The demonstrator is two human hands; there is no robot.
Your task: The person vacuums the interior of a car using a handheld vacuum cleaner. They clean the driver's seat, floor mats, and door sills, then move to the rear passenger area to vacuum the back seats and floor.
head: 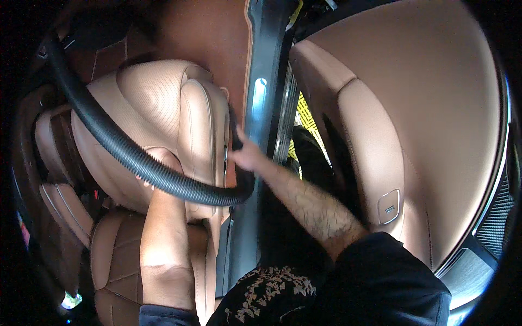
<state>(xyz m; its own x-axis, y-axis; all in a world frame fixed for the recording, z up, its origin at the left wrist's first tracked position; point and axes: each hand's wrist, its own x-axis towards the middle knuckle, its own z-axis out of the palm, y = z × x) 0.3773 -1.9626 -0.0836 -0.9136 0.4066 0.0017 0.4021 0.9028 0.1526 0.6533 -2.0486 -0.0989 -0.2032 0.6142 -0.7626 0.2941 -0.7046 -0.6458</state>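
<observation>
A thick black corrugated hose (134, 161) arcs from the upper left across the tan perforated leather car seat (155, 98) and bends down at the door sill. My left hand (161, 161) lies on the seat's upholstery, partly behind the hose; its fingers are mostly hidden. My right hand (246, 153) is beside the seat's outer side, around a dark hose end or nozzle (235, 130) that points along the gap between seat and sill. The nozzle's tip is hidden or blurred.
The metal door sill (259, 106) runs along the middle. At right stands the tan door panel (379, 134) with a small switch. A brown floor mat (208, 36) lies ahead, another brown seat (122, 261) at lower left. Yellow grating (308, 118) shows below the sill.
</observation>
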